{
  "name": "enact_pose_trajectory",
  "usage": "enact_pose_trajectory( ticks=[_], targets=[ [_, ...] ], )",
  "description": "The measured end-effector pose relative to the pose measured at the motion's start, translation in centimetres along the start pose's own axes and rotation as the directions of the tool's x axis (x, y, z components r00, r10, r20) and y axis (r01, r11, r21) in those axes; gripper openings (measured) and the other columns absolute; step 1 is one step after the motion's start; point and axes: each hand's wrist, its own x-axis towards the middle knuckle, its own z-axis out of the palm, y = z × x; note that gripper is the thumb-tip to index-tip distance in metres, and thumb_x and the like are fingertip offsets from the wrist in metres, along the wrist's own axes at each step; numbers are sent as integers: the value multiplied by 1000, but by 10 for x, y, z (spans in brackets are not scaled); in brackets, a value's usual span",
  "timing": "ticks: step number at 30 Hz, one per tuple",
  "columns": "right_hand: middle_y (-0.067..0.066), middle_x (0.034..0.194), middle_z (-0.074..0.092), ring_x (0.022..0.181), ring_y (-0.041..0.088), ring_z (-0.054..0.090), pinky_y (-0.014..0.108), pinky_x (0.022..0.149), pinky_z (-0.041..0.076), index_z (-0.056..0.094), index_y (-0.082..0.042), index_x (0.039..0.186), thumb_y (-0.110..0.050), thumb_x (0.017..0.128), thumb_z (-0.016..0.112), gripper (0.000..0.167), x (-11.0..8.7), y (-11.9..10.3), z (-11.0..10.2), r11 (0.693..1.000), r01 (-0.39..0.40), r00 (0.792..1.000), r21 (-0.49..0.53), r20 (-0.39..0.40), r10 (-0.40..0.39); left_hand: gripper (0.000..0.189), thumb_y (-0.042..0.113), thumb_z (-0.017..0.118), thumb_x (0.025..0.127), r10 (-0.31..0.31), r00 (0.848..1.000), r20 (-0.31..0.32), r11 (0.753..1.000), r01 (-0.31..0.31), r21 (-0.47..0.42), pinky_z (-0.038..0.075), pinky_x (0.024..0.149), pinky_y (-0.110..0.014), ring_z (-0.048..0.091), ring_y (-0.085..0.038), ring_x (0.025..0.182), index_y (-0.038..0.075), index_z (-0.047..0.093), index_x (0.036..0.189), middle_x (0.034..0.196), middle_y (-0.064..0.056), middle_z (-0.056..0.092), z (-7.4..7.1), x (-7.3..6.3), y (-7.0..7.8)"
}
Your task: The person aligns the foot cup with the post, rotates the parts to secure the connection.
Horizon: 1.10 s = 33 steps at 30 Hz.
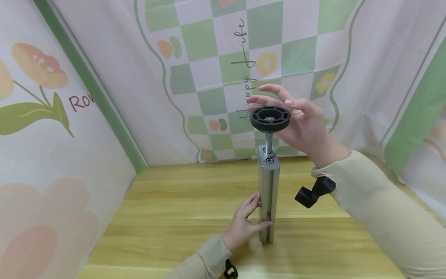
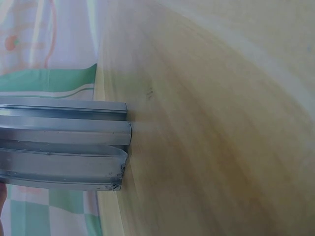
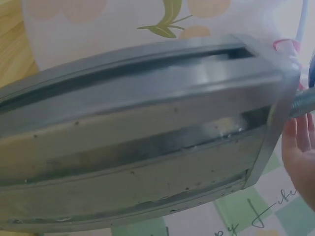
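An aluminium profile (image 1: 267, 193) stands upright on the wooden table, its long side grooves showing in both wrist views. My left hand (image 1: 242, 224) grips it low down, thumb across the near face and fingers on the far left side. A metal end plate (image 1: 269, 164) caps the top. From it rises a threaded rod (image 1: 268, 143) carrying a round black leveling foot (image 1: 270, 126), flat side up. My right hand (image 1: 303, 128) is just behind and right of the foot, with fingers loosely extended and spread. The profile's bottom end (image 2: 123, 147) meets the tabletop in the left wrist view.
The wooden tabletop (image 1: 167, 201) spreads around the profile. A printed cloth with green checks (image 1: 198, 38) hangs along the back, and another flowered cloth (image 1: 62, 155) lines the left side. A black camera mount (image 1: 315, 192) is strapped on the right wrist.
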Motion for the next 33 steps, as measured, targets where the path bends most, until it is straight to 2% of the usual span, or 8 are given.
enact_pose_trajectory(
  ticks=[5, 10, 15, 18, 22, 27, 33],
  targets=[
    [18, 134, 48, 124, 30, 43, 35, 112, 35, 41, -7, 131, -10, 82, 42, 49, 4, 4, -5, 972, -60, 989, 225, 149, 26, 97, -3, 77, 73, 3, 1000, 0, 1000, -3, 13, 52, 100, -32, 60, -29, 101, 19, 20, 148, 134, -27, 46, -1, 0, 1],
    [23, 133, 48, 126, 34, 43, 38, 115, 30, 43, -2, 130, -8, 76, 40, 54, 6, 7, -6, 946, -74, 973, 317, 231, -1, 94, -3, 76, 74, -18, 1000, 11, 1000, 18, -16, 50, 102, -32, 59, -29, 104, 16, 21, 148, 137, -26, 44, -1, 0, 1],
    [25, 134, 46, 126, 36, 41, 39, 116, 28, 43, -1, 131, -9, 74, 38, 58, 6, 8, -5, 928, -94, 964, 360, 264, -5, 90, -2, 75, 75, -40, 999, 16, 999, 40, -32, 49, 103, -32, 58, -31, 106, 12, 24, 147, 138, -25, 44, -1, 0, 2],
    [24, 133, 46, 124, 36, 42, 38, 115, 29, 44, -3, 131, -8, 73, 39, 58, 5, 8, -6, 931, -107, 962, 348, 272, 9, 90, -2, 75, 75, -37, 999, 13, 999, 38, -34, 49, 103, -32, 59, -31, 105, 12, 24, 147, 137, -25, 44, -1, 0, 2],
    [23, 130, 48, 121, 36, 45, 37, 114, 32, 44, -3, 129, -8, 72, 39, 58, 4, 10, -7, 935, -104, 961, 340, 277, 6, 94, -3, 76, 74, -14, 1000, 6, 999, 14, -35, 50, 102, -32, 59, -31, 104, 15, 22, 148, 137, -25, 44, -1, 0, 1],
    [24, 127, 48, 120, 36, 46, 39, 117, 32, 44, 2, 127, -6, 72, 35, 56, 1, 14, -10, 919, -89, 956, 384, 293, -30, 98, -4, 77, 72, 27, 1000, 5, 1000, -26, -17, 51, 101, -32, 59, -30, 103, 17, 20, 149, 135, -26, 45, -2, 2, 0],
    [24, 127, 48, 121, 35, 45, 40, 118, 31, 44, 4, 126, -8, 75, 34, 54, -1, 17, -9, 937, -36, 956, 346, 285, -69, 94, -2, 76, 74, 1, 1000, 12, 1000, -1, -23, 49, 103, -32, 59, -30, 105, 15, 22, 148, 135, -25, 46, -1, 1, 0]
  ],
)
